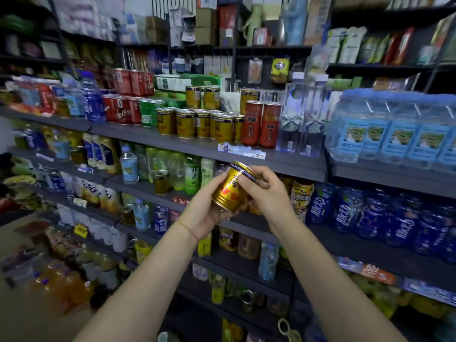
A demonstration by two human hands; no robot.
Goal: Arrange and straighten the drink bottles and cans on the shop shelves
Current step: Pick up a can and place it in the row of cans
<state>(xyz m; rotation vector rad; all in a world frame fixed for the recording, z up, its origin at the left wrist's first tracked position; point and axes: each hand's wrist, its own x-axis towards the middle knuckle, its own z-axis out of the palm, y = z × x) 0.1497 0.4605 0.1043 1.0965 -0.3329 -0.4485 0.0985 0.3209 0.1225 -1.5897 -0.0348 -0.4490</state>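
Both hands are up in front of me right now, sharing one gold can (230,190) in mid-air, just off the front edge of the dark shelf (283,161). I'm cradling its bottom end in my left hand (206,218), fingers curled under it, while my right hand (265,191) is wrapping over the upper side with the thumb lying across the label. It's tilting, top rim leaning up and away from me. On the shelf above, a bunch of matching gold cans (197,122) is sitting in a cluster, two tall red cans (261,124) standing just to their right, then clear water bottles (299,114). Blue bottles (370,213) are filling the lower shelf on the right.
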